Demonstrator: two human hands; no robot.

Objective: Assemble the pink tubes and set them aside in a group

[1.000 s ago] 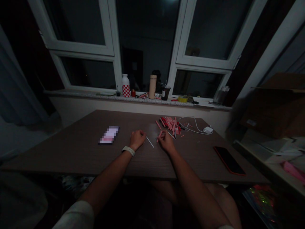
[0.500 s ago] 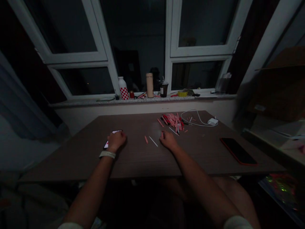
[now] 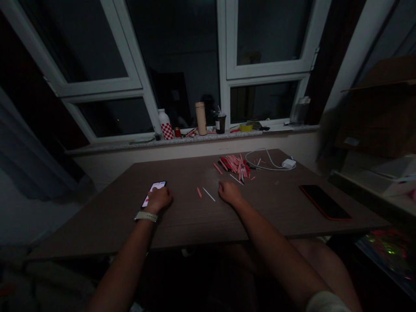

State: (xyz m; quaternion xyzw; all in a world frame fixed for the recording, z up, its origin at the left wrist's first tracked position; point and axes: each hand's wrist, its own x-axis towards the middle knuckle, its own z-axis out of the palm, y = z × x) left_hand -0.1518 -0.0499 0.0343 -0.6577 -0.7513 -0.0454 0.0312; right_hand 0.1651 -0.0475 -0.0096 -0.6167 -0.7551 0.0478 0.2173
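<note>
Likely a screen tap: the lit smartphone lies flat on the table, partly under your left hand; another would need a steady fingertip. Your curled right hand is near a white rod. You can't tell either grip.

My left hand covers part of the lit phone; I cannot tell whether my curled right hand holds anything; piled pink pieces are too small to identify; the right edge cuts off the cardboard box.
</note>
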